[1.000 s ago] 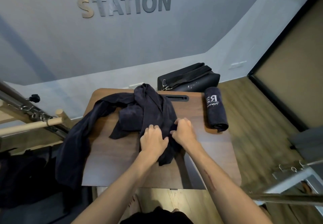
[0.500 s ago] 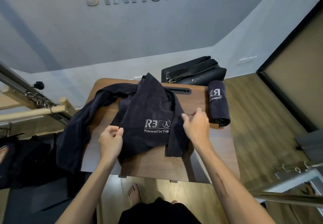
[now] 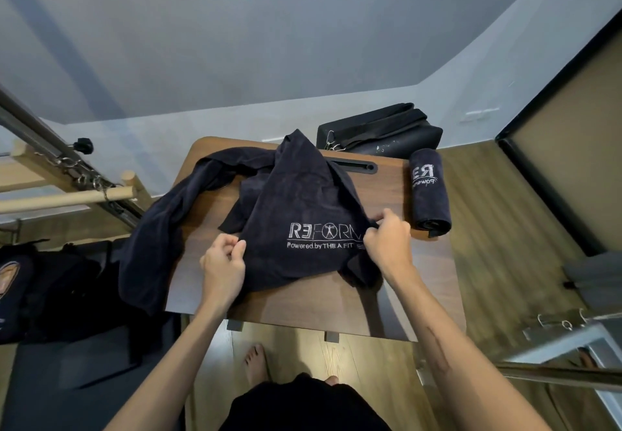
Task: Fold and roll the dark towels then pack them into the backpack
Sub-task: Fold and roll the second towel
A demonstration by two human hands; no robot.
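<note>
The crumpled dark navy terry towel w/ white "REFORM" print (image 3: 296,215) lies on the brown wood-grain tabletop (image 3: 336,306), logo panel facing up right btwn the two hands. Left hand (image 3: 223,262) pinches the panel's left edge, thumb and fingers closed on cloth; right hand (image 3: 387,240) pinches the right edge by the end of the lettering. Both are clamped on the same towel, about level w/ each other, so the stretch btwn them runs left-right across the table.

The rest of the towel is what matters: its long axis trails away to the far left, a bunched tail draped over the table's left edge. That puts the loose bulk on the left hand's side; judging by this, spreading flat means drawing that tail back toward centre before any fold.

A rolled dark towel w/ white lettering (image 3: 429,191) lies at the table's right rim, well apart from the right hand. The black bag (image 3: 380,131), prob. the backpack, sits behind the table's far edge.
</note>
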